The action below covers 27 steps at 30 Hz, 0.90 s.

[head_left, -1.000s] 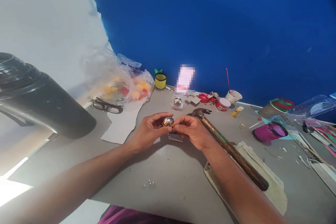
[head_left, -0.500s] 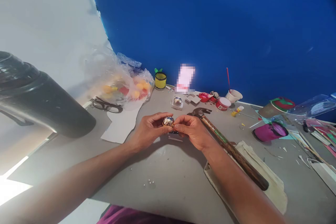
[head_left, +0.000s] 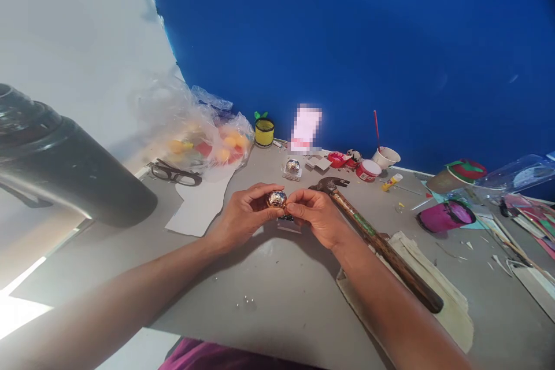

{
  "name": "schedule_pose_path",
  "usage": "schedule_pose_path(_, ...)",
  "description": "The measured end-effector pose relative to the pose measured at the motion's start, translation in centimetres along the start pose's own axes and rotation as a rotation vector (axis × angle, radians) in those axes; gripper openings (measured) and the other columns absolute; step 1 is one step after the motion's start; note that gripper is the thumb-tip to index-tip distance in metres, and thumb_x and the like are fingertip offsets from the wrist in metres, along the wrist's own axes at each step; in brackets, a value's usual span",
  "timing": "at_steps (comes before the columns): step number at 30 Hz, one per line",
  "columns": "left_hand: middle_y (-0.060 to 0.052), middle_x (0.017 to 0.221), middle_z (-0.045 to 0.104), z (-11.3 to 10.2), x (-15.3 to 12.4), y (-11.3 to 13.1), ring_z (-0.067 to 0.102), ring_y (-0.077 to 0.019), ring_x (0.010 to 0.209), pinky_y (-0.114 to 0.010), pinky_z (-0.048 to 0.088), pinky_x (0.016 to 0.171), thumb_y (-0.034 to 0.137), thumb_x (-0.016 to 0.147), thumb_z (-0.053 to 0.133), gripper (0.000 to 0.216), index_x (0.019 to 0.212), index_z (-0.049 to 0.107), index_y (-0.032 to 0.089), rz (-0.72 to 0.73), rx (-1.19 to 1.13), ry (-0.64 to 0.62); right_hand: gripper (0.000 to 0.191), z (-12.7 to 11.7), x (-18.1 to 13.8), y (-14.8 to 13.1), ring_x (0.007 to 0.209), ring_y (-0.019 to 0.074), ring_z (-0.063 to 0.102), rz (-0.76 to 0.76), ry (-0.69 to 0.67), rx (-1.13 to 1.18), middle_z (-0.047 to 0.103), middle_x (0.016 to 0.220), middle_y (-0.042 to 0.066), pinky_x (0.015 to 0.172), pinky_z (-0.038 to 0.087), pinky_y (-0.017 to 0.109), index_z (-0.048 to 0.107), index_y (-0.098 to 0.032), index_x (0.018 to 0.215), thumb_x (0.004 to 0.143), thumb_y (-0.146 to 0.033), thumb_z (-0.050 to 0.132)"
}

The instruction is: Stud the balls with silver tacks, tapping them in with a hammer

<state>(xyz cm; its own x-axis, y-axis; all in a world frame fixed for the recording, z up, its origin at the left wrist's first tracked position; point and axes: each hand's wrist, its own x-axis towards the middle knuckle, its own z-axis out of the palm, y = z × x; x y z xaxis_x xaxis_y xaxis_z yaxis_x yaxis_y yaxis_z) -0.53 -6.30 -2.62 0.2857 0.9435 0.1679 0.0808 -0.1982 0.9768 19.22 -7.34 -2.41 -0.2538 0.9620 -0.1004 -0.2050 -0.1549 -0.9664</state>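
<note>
A shiny silver ball (head_left: 276, 199), faceted like a small disco ball with a golden tint below, is gripped between the thumb and fingers of my left hand (head_left: 243, 211). Against its lower right edge, the thumb and index finger of my right hand (head_left: 314, 214) are pinched together; whatever is between them is too small to make out. Just beneath the hands, partly covered, lies a small dark and clear piece (head_left: 288, 224). Farther back, a second silver ball (head_left: 293, 166) rests on a small pale base.
A claw hammer (head_left: 368, 228) lies on a folded cloth (head_left: 451, 300) at right. Several tiny clear beads (head_left: 246, 302) dot the table in front. A big dark bottle (head_left: 87, 167) looms at left near glasses (head_left: 173, 173). Paint pots (head_left: 367, 170) and a paper cup (head_left: 385, 158) line the back.
Almost nothing differs. Both hands stay at the ball with the same grip, and the whole view has shifted very slightly.
</note>
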Motion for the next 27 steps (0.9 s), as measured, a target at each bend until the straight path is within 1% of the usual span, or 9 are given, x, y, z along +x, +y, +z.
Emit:
schedule_pose_path(3,-0.005,0.104,0.071,0.0,-0.1,-0.2,0.067,-0.0172,0.084,-0.031,0.057,0.080,0.036,0.078,0.084,0.040,0.116,0.078,0.023,0.049,0.039,0.014,0.029,0.3,-0.1,-0.2,0.060,0.0108,0.050,0.001,0.016,-0.009,0.067,0.070,0.000,0.053,0.035,0.025,0.073,-0.019,0.074,0.066,-0.042,0.090)
schedule_pose_path(7,-0.005,0.105,0.070,0.1,-0.3,-0.2,0.067,-0.0167,0.084,-0.030,0.056,0.079,0.032,0.078,0.084,0.038,0.114,0.078,0.022,0.085,0.016,0.051,0.031,0.9,-0.2,-0.7,0.057,0.0099,0.046,-0.021,0.042,-0.036,0.063,0.065,-0.002,0.053,0.035,0.025,0.070,-0.018,0.072,0.065,-0.042,0.089)
schedule_pose_path(11,-0.006,0.105,0.070,0.3,-0.4,-0.2,0.067,-0.0178,0.086,-0.031,0.056,0.081,0.033,0.078,0.084,0.038,0.114,0.079,0.022,0.098,0.035,0.080,0.024,1.5,-0.5,-0.8,0.059,0.0108,0.048,-0.085,0.102,-0.130,0.063,0.065,-0.002,0.057,0.039,0.026,0.068,-0.019,0.071,0.069,-0.037,0.084)
schedule_pose_path(16,-0.006,0.104,0.071,0.7,-0.4,0.0,0.068,-0.0186,0.084,-0.030,0.057,0.074,0.036,0.074,0.085,0.039,0.109,0.079,0.021,0.049,0.001,0.124,0.016,2.0,-0.5,-0.4,0.064,0.0135,0.055,-0.159,0.180,-0.261,0.065,0.068,-0.001,0.062,0.044,0.027,0.067,-0.020,0.073,0.072,-0.032,0.075)
schedule_pose_path(21,-0.006,0.103,0.073,0.9,-0.5,0.2,0.068,-0.0193,0.085,-0.030,0.057,0.074,0.034,0.070,0.087,0.038,0.105,0.080,0.019,-0.010,-0.031,0.163,0.013,2.1,-0.5,-0.4,0.063,0.0139,0.056,-0.210,0.187,-0.306,0.065,0.068,-0.001,0.062,0.046,0.028,0.065,-0.020,0.074,0.074,-0.032,0.071)
schedule_pose_path(27,-0.004,0.096,0.075,0.9,-0.3,0.2,0.068,-0.0182,0.078,-0.029,0.057,0.068,0.033,0.068,0.088,0.044,0.109,0.079,0.019,-0.116,-0.092,0.118,0.012,2.0,-0.6,-0.5,0.065,0.0143,0.057,-0.204,0.205,-0.356,0.067,0.070,0.000,0.062,0.046,0.027,0.068,-0.020,0.076,0.076,-0.032,0.071)
